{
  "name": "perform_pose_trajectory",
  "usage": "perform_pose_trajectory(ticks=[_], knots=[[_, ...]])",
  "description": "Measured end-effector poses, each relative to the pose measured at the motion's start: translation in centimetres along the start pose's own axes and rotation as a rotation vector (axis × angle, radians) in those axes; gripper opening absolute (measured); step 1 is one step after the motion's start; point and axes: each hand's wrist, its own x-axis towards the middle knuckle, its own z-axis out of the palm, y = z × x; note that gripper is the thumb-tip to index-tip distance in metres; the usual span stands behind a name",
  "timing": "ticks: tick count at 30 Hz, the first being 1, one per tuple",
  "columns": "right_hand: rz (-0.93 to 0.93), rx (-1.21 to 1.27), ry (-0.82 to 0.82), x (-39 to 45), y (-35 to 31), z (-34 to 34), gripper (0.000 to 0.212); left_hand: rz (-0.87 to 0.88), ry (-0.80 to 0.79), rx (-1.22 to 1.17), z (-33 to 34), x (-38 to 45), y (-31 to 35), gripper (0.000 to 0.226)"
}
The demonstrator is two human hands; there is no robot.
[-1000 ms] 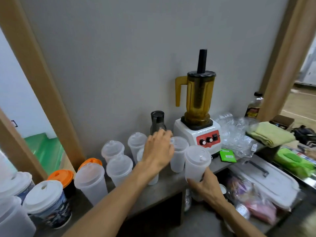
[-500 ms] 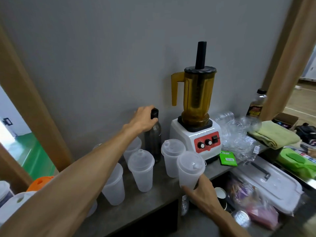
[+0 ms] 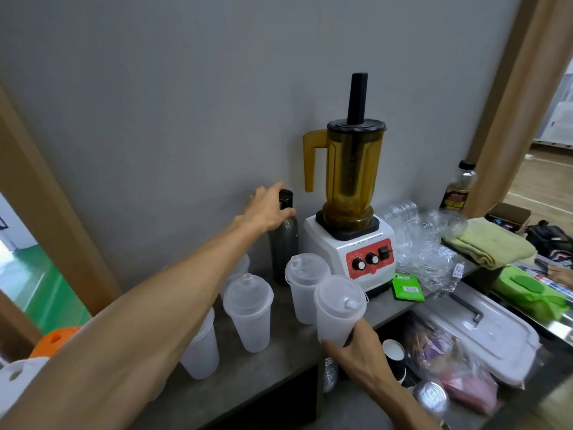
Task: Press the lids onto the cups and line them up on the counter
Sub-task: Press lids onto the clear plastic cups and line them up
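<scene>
Several translucent plastic cups with lids stand on the grey counter (image 3: 279,364). My right hand (image 3: 359,352) grips the base of one lidded cup (image 3: 338,308) at the counter's front edge. A second lidded cup (image 3: 307,287) stands just behind it, touching or nearly touching. A dome-lidded cup (image 3: 248,308) stands to their left. Another cup (image 3: 201,349) is partly hidden under my left forearm. My left hand (image 3: 266,209) reaches to the wall and wraps the neck of a dark bottle (image 3: 283,246), thumb in front, fingers behind.
A blender (image 3: 350,243) with an amber jug stands right of the bottle. Beyond it lie a clear plastic bag (image 3: 424,243), a green packet (image 3: 407,287), a yellow towel (image 3: 490,246) and a sauce bottle (image 3: 459,190). An orange lid (image 3: 55,339) sits far left. A metal tray (image 3: 483,330) lies lower right.
My left hand left the cluster of cups and moved back to the dark bottle's neck. My right hand keeps its hold on the lidded cup at the front edge.
</scene>
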Motion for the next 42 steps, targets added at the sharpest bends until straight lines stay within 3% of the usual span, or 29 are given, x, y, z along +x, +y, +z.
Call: perform_pose_trajectory(ticks=[2, 5, 7, 10, 13, 21, 30, 37, 40, 42], knots=[[-0.001, 0.005, -0.004, -0.1, -0.1, -0.2, 0.026, -0.008, 0.037, 0.012, -0.9, -1.8, 0.5, 0.077], [-0.015, 0.010, -0.011, -0.3, 0.0, -0.7, 0.027, 0.161, 0.171, 0.014, -1.3, -5.8, 1.2, 0.053], [-0.015, 0.009, -0.011, -0.3, 0.0, -0.9, 0.032, 0.287, 0.029, -0.002, -0.7, -8.2, 1.3, 0.049], [-0.004, 0.013, -0.010, -0.4, 0.0, -1.2, 0.036, 0.284, -0.275, 0.185, 2.1, -9.7, 1.0, 0.078], [-0.009, 0.006, -0.016, -0.3, -0.1, -1.5, 0.039, 0.233, -0.330, 0.199, 4.8, -9.7, 0.7, 0.086], [0.048, -0.057, -0.047, 1.5, -0.5, -0.5, 0.032, 0.143, -0.148, 0.180, 3.4, -8.9, -1.9, 0.066], [0.124, -0.133, -0.084, 3.3, 1.0, 2.5, 0.069, 0.081, -0.165, 0.162, 4.5, -8.7, -2.8, 0.060], [0.178, -0.065, -0.099, 2.6, 1.6, 2.1, 0.079, 0.052, -0.228, 0.169, 4.0, -9.1, -2.7, 0.073], [0.155, -0.101, 0.047, 0.2, 1.1, 1.7, 0.072, 0.064, -0.181, 0.085, 1.9, -11.1, -2.5, 0.079], [0.092, -0.133, 0.147, -2.2, 0.5, 2.2, 0.054, 0.079, -0.083, 0.020, -0.2, -13.8, -2.7, 0.074]])
